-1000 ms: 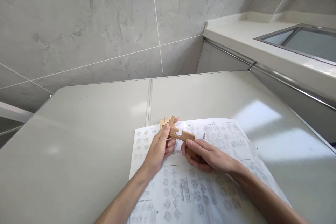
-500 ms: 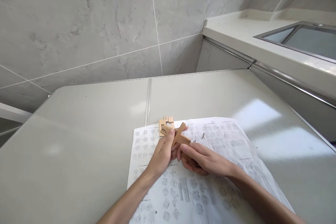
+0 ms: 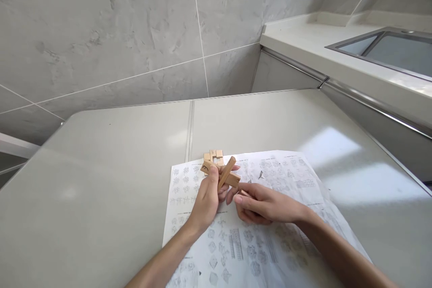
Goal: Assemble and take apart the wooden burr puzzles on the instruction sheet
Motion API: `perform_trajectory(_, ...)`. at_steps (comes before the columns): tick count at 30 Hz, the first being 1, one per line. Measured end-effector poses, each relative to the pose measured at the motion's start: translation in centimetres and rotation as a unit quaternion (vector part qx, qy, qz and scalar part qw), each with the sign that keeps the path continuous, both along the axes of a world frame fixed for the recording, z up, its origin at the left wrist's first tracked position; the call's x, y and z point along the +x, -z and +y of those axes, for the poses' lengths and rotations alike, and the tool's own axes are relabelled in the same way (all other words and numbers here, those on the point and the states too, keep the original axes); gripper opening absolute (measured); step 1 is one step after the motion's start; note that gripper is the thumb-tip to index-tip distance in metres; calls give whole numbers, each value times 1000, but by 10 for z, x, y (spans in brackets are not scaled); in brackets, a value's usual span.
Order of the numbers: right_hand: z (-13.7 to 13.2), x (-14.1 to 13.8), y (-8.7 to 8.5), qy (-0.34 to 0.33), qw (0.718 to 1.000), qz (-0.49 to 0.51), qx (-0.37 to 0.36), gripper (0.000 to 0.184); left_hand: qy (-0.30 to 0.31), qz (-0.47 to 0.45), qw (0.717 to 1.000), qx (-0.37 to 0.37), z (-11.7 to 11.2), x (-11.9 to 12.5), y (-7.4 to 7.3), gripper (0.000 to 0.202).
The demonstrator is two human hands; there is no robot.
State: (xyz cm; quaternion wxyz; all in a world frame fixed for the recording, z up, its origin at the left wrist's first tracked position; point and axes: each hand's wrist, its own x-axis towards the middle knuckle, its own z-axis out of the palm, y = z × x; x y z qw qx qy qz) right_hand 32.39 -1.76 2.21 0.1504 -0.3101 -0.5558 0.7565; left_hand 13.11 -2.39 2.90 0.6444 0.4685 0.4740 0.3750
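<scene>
My left hand (image 3: 206, 200) is closed around two crossed wooden puzzle bars (image 3: 222, 174), thumb on top, holding them above a printed instruction sheet (image 3: 256, 243). My right hand (image 3: 261, 204) lies just right of them, fingers curled with the tips at the lower end of the bars; whether it grips a piece I cannot tell. More wooden pieces (image 3: 213, 155) lie on the table just beyond the sheet's far edge.
The sheet covers the near middle of a pale grey table (image 3: 101, 180) with a seam down its centre. A tiled wall rises behind. A higher counter (image 3: 324, 54) with a steel sink (image 3: 388, 49) stands at the right.
The two hands have drawn together. The long notched bar that lay level between them is now tilted and crossed with a second bar in my left hand.
</scene>
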Motion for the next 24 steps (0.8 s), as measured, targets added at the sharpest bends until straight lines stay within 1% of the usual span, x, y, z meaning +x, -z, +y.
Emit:
perform_trajectory(2,4,7,-1,8,1000,-11,-19,45,1,-4,1000,1,0,-1,1,79)
perform_trajectory(4,7,13,-1,57,997,-9,-51,49,4,-12,1000,2,0,-2,3,79)
perform_trajectory(6,9,16,1,134,988,11,-74,51,5,-14,1000,9,-1,-2,4,78)
perform_trajectory(9,12,16,7,267,961,48,-45,53,13,3,1000,20,-2,-1,4,77)
perform_trajectory(11,14,14,12,331,940,74,-31,52,23,18,999,20,-3,-1,4,76)
perform_trajectory(12,14,14,15,352,932,86,-33,52,29,24,999,19,-4,0,4,76)
perform_trajectory(14,14,13,19,374,920,106,-49,52,35,28,999,16,-5,1,5,73)
perform_trajectory(16,13,12,20,380,915,124,-63,52,34,25,999,14,-5,3,5,69)
perform_trajectory(20,11,11,16,356,918,152,-86,50,33,16,999,7,-4,3,3,64)
perform_trajectory(22,11,11,14,357,919,141,-87,47,35,13,999,3,-2,3,2,62)
perform_trajectory(24,12,12,14,369,916,130,-89,43,24,9,1000,-1,-1,1,2,60)
